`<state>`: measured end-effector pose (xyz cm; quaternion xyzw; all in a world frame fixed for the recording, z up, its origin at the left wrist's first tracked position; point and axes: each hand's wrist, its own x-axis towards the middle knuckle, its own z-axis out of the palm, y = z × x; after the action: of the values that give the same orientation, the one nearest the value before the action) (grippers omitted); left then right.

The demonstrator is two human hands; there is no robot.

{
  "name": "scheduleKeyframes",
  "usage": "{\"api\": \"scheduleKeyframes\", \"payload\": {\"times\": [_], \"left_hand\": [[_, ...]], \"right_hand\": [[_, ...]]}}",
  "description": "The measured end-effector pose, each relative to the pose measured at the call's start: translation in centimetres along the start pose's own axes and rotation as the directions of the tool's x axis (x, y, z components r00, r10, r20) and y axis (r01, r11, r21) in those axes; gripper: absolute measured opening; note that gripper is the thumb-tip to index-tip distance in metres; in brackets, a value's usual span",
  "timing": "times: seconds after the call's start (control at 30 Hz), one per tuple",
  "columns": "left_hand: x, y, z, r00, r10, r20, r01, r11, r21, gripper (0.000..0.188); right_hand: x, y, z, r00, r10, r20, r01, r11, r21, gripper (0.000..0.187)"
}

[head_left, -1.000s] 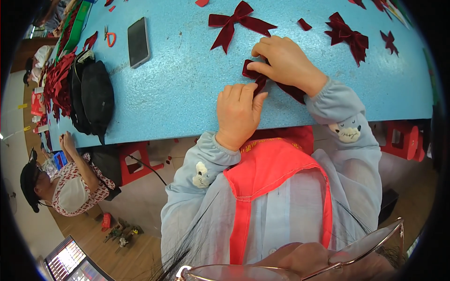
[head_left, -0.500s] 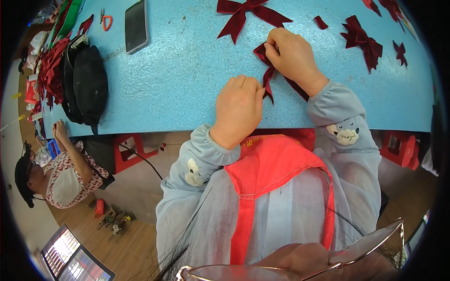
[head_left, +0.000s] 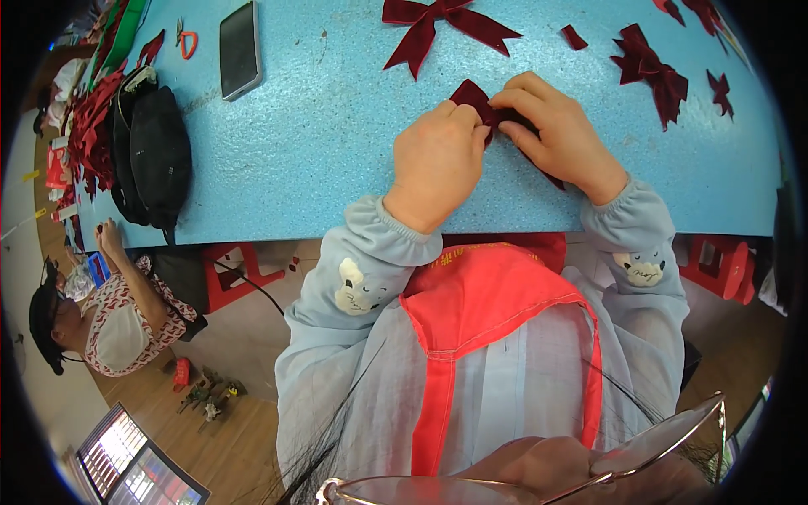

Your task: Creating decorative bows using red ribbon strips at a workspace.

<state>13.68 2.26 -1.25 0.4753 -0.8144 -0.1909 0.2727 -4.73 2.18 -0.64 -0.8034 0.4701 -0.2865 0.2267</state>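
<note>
A dark red velvet ribbon bow [head_left: 471,95] is between my two hands above the blue table, partly hidden by my fingers. My left hand [head_left: 438,160] is closed on its left side, thumb and fingers pinched near the middle. From the right, my right hand [head_left: 560,135] grips the bow near its centre with bent fingers. One ribbon tail shows below the right palm. Just beyond lies a finished-looking velvet bow [head_left: 433,25]. To the right rest a layered bow [head_left: 648,76], a tiny bow [head_left: 720,93] and a short ribbon piece [head_left: 574,37].
On the blue table [head_left: 295,160] lie a phone [head_left: 240,52], orange-handled snips [head_left: 187,42] and a black bag [head_left: 156,151]. Dark red ribbons [head_left: 91,126] are heaped at the far left. Another person [head_left: 126,324] sits there. Red stools [head_left: 715,271] stand below the table edge.
My left hand has moved up and right onto the bow. My right hand has shifted down and right, and its grip has changed from a fist to a pinch.
</note>
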Motion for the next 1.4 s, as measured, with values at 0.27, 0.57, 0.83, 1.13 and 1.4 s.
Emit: {"api": "scheduleKeyframes", "payload": {"times": [0.27, 0.57, 0.83, 1.13, 1.4], "left_hand": [[0.7, 0.6, -0.5, 0.947, -0.292, 0.134, 0.321, 0.846, -0.425, 0.011], [1.9, -0.5, 0.2, 0.991, -0.073, 0.109, 0.093, 0.977, -0.194, 0.007], [2.2, 0.8, -1.2, 0.991, -0.066, 0.114, 0.120, 0.806, -0.580, 0.005], [2.5, 2.0, 0.6, 0.998, -0.046, 0.037, 0.058, 0.847, -0.528, 0.004], [2.3, 2.6, 1.6, 0.785, -0.322, 0.528, 0.593, 0.147, -0.792, 0.005]], "right_hand": [[-0.3, 0.7, -0.5, 0.997, -0.082, 0.007, 0.082, 0.980, -0.179, 0.027], [-0.3, 1.0, -0.3, 0.992, -0.124, -0.027, 0.116, 0.973, -0.201, 0.030], [-0.5, 1.7, -0.7, 0.962, 0.272, -0.026, -0.196, 0.754, 0.627, 0.023], [-0.4, 1.4, -1.4, 0.935, 0.327, 0.136, -0.259, 0.369, 0.893, 0.014], [-0.8, 2.3, -0.4, 0.945, 0.321, 0.067, -0.167, 0.296, 0.941, 0.012]]}}
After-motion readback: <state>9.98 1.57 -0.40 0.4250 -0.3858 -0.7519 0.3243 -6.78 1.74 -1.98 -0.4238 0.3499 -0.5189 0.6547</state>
